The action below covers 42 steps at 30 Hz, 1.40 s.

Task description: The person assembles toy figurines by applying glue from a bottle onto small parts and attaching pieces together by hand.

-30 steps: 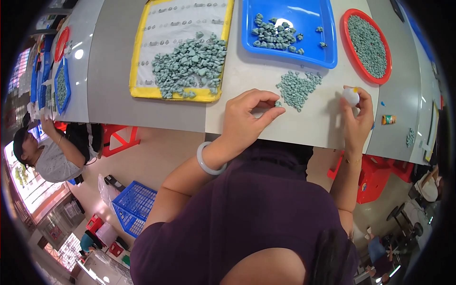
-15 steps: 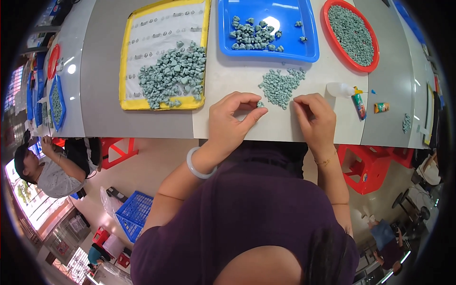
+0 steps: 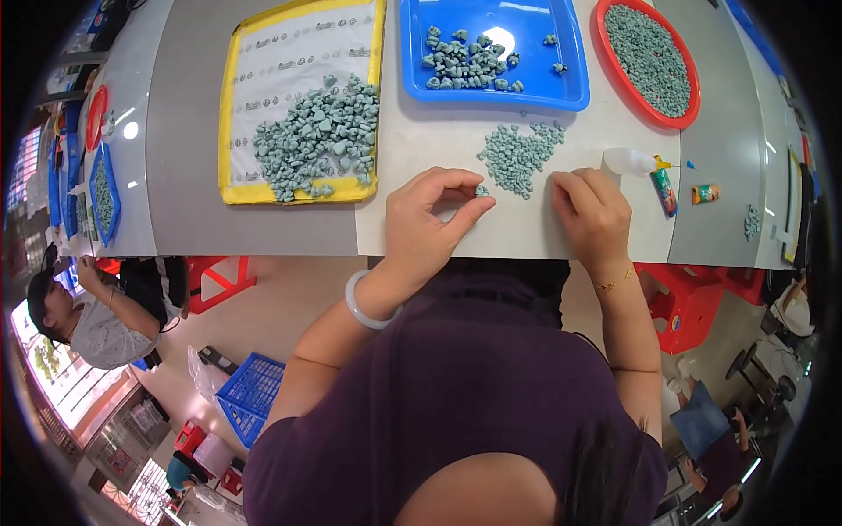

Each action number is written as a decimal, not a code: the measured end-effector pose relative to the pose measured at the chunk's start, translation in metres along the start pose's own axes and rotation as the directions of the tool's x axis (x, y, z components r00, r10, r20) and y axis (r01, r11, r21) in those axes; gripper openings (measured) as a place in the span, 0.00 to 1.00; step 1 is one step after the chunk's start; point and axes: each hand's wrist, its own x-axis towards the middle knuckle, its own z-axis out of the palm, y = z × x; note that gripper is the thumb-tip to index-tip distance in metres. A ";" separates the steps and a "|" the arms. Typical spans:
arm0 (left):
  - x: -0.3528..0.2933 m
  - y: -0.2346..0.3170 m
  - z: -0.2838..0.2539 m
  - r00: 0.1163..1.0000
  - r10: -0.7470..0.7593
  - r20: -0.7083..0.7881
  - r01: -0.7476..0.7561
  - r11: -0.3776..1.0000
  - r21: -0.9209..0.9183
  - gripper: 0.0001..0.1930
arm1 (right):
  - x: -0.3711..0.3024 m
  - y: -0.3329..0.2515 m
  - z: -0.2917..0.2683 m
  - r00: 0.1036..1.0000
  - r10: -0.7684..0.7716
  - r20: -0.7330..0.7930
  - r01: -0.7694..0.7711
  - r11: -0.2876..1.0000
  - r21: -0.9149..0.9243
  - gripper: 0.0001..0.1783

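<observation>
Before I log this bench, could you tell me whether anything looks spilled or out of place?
Mostly tidy. A glue bottle lies on its side beside the right hand, and a few teal pieces sit apart, outside any tray.

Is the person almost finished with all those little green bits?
Not nearly. A few small grey-green pieces already lie in the blue rectangular tray. The left hand pinches one piece at the loose little pile on the white table; the right hand rests beside it. A big heap waits in the yellow tray.
</observation>
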 end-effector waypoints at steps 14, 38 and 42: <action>0.000 -0.009 0.001 0.998 0.057 -0.013 -0.057 0.998 0.005 0.10 | 0.005 0.008 -0.008 0.992 0.005 0.129 -0.034 0.973 0.226 0.05; -0.011 0.013 0.004 0.953 0.293 0.080 -0.301 0.948 0.104 0.11 | -0.004 -0.042 -0.015 0.937 0.130 0.323 -0.332 0.617 0.714 0.05; -0.011 0.014 0.002 0.923 0.365 0.118 -0.379 0.917 0.128 0.11 | -0.001 -0.042 -0.018 0.922 0.102 0.374 -0.356 0.608 0.710 0.05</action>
